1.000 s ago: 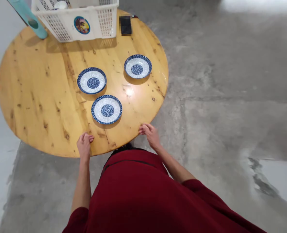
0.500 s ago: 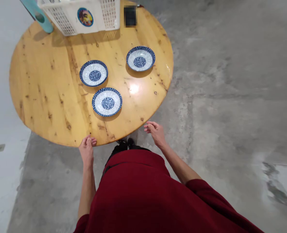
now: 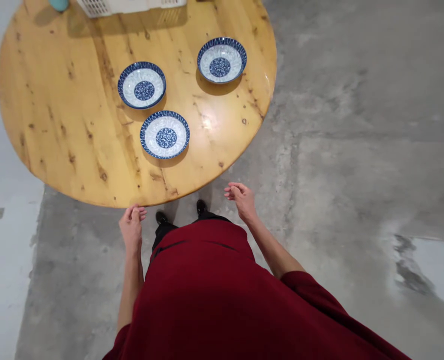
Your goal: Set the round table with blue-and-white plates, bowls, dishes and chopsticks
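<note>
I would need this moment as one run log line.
left hand: empty, at near edge of table | right hand: empty, off table | three plates: on table | basket: far side, partly visible

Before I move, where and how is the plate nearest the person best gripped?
Probably by the right side of its blue rim, coming from the right with the right hand, thumb above and fingers beneath. The nearest plate lies face up, its edge flaring outward; that side faces away from the second plate, which sits close by its far-left edge.
</note>
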Demonstrator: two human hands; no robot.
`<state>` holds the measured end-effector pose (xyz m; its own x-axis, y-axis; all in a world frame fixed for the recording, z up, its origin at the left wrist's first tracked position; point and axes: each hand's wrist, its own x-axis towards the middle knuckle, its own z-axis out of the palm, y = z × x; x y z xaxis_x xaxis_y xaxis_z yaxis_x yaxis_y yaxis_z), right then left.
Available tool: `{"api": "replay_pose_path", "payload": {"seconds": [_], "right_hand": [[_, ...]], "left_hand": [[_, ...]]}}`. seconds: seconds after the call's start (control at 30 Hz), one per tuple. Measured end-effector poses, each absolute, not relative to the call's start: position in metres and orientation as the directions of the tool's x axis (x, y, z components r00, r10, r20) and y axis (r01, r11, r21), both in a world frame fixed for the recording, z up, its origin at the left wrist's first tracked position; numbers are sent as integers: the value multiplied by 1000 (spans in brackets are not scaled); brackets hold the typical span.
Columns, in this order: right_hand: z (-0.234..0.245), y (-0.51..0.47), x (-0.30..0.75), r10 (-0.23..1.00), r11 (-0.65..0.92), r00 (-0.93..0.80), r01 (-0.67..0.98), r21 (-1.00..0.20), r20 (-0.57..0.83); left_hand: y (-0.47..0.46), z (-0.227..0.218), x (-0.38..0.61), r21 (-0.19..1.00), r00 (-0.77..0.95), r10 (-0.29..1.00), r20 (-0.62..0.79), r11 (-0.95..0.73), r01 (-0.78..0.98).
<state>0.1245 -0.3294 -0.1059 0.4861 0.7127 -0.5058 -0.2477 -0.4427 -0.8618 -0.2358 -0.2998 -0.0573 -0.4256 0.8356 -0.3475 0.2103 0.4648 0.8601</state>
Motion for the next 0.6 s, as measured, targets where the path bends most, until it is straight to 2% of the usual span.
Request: {"api": "replay_pose_path", "payload": {"seconds": [0.2,0.43,0.6], "right_hand": [[-105,-339,73,643,-419,580,-281,-863,-501],[-100,-331,-44,685,-393,544,-283,-875,-484],[-95,-319,-91,677,-344,588,-278,-897,-442]], "left_hand": [[-272,-43,-283,890,-273,927,-257,337,307],[-266,-42,-401,899,-358,916,-180,301,319],[-248,-40,-448,895,-262,947,-187,274,352]]}}
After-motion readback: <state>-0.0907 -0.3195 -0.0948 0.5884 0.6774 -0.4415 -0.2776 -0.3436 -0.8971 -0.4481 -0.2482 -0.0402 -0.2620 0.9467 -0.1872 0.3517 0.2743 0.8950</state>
